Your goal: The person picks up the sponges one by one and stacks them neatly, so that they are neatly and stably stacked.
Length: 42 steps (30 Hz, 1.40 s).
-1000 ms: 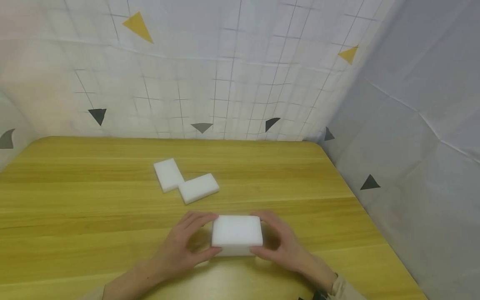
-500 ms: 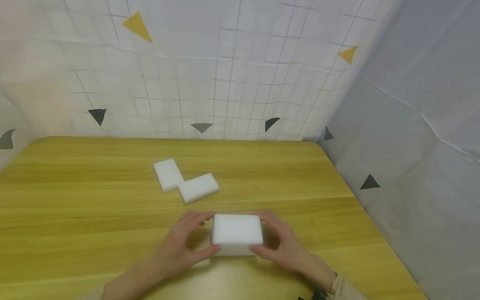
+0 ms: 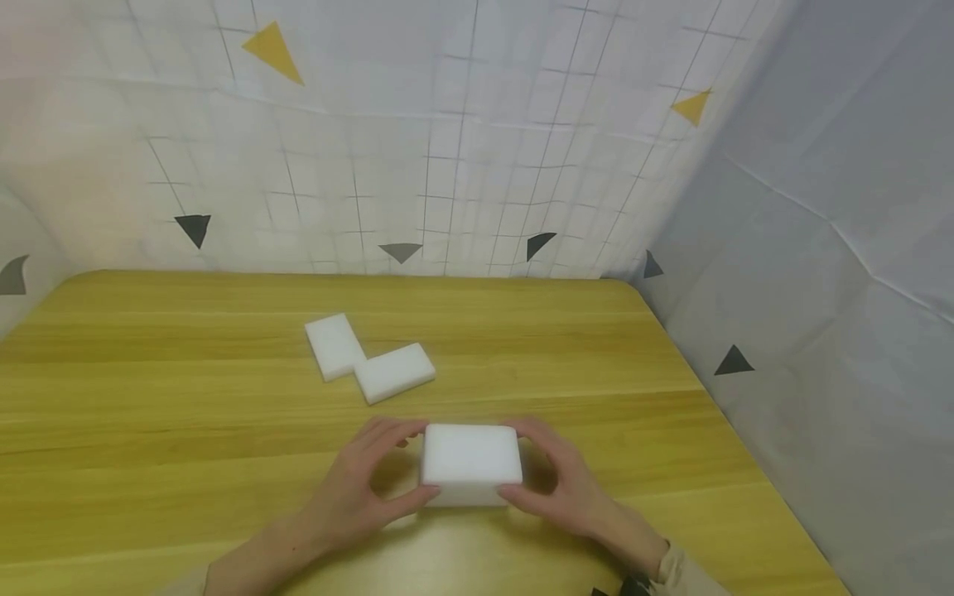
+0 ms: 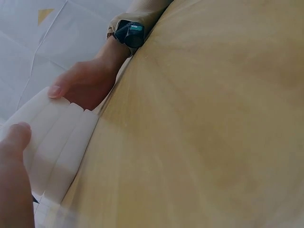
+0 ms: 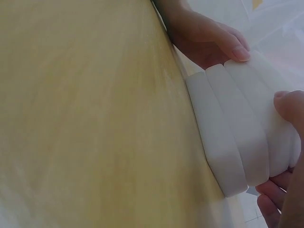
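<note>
Several white foam sponge blocks form a flat-lying stack (image 3: 472, 457) on the wooden table in front of me. My left hand (image 3: 361, 484) grips its left end, thumb on the near face and fingers at the far corner. At the opposite end my right hand (image 3: 566, 484) holds it the same way. The stacked layers of sponges (image 4: 61, 147) show in the left wrist view, the bottom one on the table. In the right wrist view the sponges' near edges (image 5: 237, 128) look slightly uneven. The far side of the stack is hidden in the head view.
Two loose white sponges lie farther back: one sponge (image 3: 334, 346) at the left, touching or nearly touching a second sponge (image 3: 395, 372). The wooden table (image 3: 186, 397) ends at a patterned white sheet (image 3: 477, 165) behind and a grey-white sheet (image 3: 820, 273) on the right.
The left fingers at the stack's far left corner have shifted slightly back off its top edge. Both hands stay on the stack, and the loose sponges have not moved.
</note>
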Motion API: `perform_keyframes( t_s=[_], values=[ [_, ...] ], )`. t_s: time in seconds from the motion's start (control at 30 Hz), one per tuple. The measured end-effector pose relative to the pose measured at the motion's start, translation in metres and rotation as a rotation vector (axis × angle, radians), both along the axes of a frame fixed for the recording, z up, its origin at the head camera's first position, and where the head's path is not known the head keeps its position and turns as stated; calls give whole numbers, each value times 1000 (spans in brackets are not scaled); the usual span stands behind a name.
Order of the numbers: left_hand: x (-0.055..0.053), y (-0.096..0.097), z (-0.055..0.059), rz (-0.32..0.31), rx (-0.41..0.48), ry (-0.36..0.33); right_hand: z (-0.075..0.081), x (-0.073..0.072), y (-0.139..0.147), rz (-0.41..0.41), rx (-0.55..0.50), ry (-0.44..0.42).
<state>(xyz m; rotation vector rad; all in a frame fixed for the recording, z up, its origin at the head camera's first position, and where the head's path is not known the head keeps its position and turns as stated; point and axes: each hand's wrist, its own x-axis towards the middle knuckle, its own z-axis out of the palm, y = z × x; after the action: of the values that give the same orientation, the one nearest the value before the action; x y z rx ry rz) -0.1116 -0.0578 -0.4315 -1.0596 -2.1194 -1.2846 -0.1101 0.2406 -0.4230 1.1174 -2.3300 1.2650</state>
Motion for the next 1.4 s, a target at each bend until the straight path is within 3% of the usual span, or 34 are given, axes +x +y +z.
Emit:
perform_keyframes(
  t_s=[0.53, 1.07, 1.17, 1.4],
  values=[
    [-1, 0, -1, 22, -1, -3, 0, -1, 1, -8, 26, 4],
    [1, -8, -1, 31, -76, -112, 1, 1, 2, -47, 68, -25],
    [-2, -10, -1, 74, -75, -109, 1, 1, 2, -52, 72, -31],
    [-16, -17, -2, 285, -75, -105, 2, 0, 2, -46, 71, -21]
  ],
)
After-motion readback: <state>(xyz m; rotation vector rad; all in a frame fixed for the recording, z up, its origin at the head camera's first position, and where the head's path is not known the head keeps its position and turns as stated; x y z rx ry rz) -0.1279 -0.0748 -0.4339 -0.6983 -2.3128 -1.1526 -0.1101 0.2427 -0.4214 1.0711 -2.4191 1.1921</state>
